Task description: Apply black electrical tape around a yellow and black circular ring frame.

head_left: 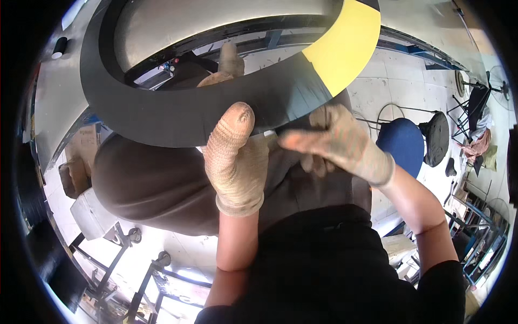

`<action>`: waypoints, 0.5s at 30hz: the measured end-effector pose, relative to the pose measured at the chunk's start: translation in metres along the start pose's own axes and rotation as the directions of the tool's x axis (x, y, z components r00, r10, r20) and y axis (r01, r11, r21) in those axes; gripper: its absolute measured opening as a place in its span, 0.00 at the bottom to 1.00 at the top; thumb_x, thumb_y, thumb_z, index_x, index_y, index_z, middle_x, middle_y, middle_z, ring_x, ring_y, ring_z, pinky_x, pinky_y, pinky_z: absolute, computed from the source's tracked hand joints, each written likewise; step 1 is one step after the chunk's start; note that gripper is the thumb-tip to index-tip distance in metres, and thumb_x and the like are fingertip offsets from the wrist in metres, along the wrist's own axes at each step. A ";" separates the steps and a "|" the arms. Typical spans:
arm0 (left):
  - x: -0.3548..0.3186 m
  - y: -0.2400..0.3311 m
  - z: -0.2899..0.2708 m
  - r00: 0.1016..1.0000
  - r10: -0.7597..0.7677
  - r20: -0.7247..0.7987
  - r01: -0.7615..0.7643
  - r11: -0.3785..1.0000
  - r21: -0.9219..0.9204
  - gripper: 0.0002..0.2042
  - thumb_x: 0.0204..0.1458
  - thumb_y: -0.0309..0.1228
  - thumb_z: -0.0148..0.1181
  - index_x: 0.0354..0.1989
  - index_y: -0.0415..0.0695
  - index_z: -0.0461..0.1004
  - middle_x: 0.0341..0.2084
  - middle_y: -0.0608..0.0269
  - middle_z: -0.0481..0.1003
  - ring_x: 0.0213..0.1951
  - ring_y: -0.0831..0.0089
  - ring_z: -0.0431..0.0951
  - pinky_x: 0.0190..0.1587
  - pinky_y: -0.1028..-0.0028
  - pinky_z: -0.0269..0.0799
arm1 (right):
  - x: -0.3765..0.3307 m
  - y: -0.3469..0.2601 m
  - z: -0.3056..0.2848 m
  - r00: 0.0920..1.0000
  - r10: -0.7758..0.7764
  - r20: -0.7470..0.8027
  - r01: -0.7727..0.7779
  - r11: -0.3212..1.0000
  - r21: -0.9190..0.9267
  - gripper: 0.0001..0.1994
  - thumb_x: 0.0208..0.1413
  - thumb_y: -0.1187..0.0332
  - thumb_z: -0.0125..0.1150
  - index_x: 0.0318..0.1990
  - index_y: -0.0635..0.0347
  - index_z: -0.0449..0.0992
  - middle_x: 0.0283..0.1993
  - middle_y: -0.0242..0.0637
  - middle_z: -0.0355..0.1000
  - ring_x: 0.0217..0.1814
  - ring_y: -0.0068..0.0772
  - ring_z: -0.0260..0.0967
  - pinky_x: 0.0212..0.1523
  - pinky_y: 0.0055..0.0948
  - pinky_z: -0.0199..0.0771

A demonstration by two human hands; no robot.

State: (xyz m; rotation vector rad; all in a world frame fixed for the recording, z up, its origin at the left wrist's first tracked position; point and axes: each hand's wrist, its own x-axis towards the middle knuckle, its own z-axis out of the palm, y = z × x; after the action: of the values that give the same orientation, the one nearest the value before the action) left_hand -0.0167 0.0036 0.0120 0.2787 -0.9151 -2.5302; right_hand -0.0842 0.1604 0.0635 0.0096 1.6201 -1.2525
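Note:
A large flat black ring (145, 113) with a yellow section (348, 46) at its right spans the upper part of the head view, its far part cut off. My left hand (237, 162), in a beige knitted glove, grips the near edge. Its thumb lies on the black face, and its fingertips show beyond the inner edge. My right hand (350, 143), in a similar glove with orange marks, is just below the ring's near right edge. Its fingers are apart and partly blurred, with nothing visible in them. A small white bit shows at the ring's edge between the hands.
A pale worktable (216, 16) with a dark edge lies beyond the ring, a black cylinder (60, 47) at its far left. A blue round stool (400, 147) stands to the right. Cardboard boxes (75, 178) and a wheeled metal frame (129, 243) are at the left.

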 end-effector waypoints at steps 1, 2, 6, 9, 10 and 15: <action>0.000 0.001 0.000 1.000 0.009 -0.018 -0.009 0.999 0.039 0.33 0.49 0.36 0.71 0.62 0.36 0.66 0.58 0.53 0.69 0.73 0.54 0.56 0.75 0.52 0.45 | 0.026 0.009 -0.008 0.975 -0.223 -0.015 0.223 0.975 -0.009 0.18 0.61 0.55 0.69 0.45 0.65 0.81 0.31 0.38 0.80 0.29 0.24 0.80 0.27 0.20 0.80; -0.001 0.003 0.000 1.000 0.002 -0.022 -0.001 0.998 0.059 0.33 0.50 0.36 0.71 0.62 0.36 0.66 0.57 0.53 0.69 0.71 0.55 0.59 0.74 0.53 0.47 | 0.050 0.013 -0.016 0.908 -0.419 -0.017 0.418 0.907 -0.048 0.18 0.62 0.57 0.68 0.46 0.65 0.81 0.33 0.39 0.80 0.31 0.26 0.79 0.29 0.21 0.80; -0.007 0.011 0.006 0.994 -0.091 -0.059 0.092 0.995 0.023 0.33 0.50 0.36 0.71 0.63 0.36 0.65 0.56 0.54 0.71 0.63 0.61 0.68 0.71 0.58 0.55 | 0.123 0.029 -0.041 0.621 -0.784 -0.005 0.783 0.621 -0.031 0.17 0.62 0.62 0.66 0.52 0.66 0.78 0.44 0.42 0.78 0.41 0.30 0.79 0.40 0.27 0.80; -0.007 0.012 0.006 0.990 -0.129 -0.054 0.127 0.991 -0.038 0.33 0.50 0.35 0.71 0.63 0.37 0.64 0.56 0.54 0.71 0.60 0.62 0.71 0.69 0.60 0.60 | 0.139 0.036 -0.051 0.571 -0.820 -0.048 0.817 0.560 0.137 0.18 0.63 0.66 0.64 0.56 0.67 0.75 0.53 0.44 0.77 0.48 0.33 0.78 0.48 0.31 0.80; -0.006 0.010 0.006 0.991 -0.126 -0.047 0.123 0.991 -0.056 0.33 0.50 0.35 0.71 0.64 0.37 0.64 0.56 0.54 0.71 0.59 0.62 0.72 0.68 0.61 0.62 | 0.133 0.036 -0.055 0.579 -0.813 -0.058 0.805 0.560 0.196 0.19 0.63 0.67 0.63 0.58 0.68 0.74 0.55 0.44 0.77 0.51 0.35 0.78 0.51 0.32 0.80; -0.007 -0.005 0.012 0.996 -0.069 -0.050 0.060 0.984 -0.171 0.32 0.53 0.34 0.70 0.65 0.39 0.63 0.59 0.54 0.69 0.60 0.63 0.71 0.68 0.62 0.62 | 0.037 0.018 -0.089 0.691 -0.646 0.324 0.629 0.758 0.172 0.24 0.63 0.64 0.61 0.60 0.74 0.71 0.53 0.51 0.78 0.47 0.36 0.78 0.46 0.30 0.80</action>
State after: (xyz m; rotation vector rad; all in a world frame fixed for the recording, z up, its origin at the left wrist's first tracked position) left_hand -0.0165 0.0170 0.0179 0.3285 -0.6755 -2.6260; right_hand -0.1531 0.2115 0.0165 -0.7892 1.2875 -1.6962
